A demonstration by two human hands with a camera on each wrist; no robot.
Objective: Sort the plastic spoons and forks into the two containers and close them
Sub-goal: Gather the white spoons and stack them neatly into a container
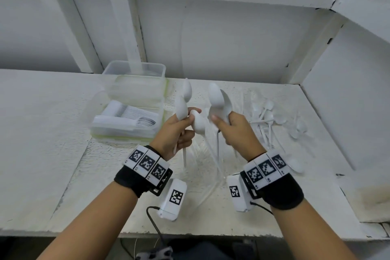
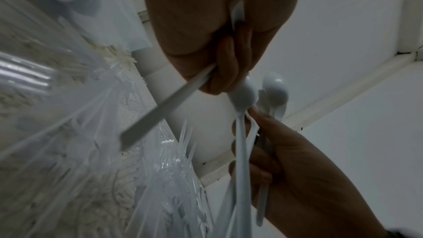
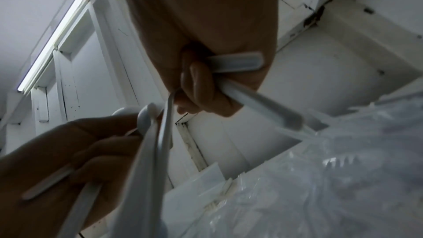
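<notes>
- Holding spoons: left hand (image 1: 179, 131) grips a bundle of spoons (image 1: 182, 103); right hand (image 1: 238, 131) grips another bundle (image 1: 217, 99), above the worktop (image 1: 52, 133).
- Risk: loosely fanned handles may slip before reaching the open container (image 1: 126, 120), far left.

Both hands raised side by side, fists closed

Left hand (image 1: 179, 131) lifted, fingers (image 1: 185, 139) curled tight round white spoons (image 1: 183, 101), thumb up against the bowls; right hand (image 1: 236, 131) level with it and just beside, curled likewise round its own spoon bunch (image 1: 218, 99); forearms reaching forward, black bands with square markers on both wrists
</notes>
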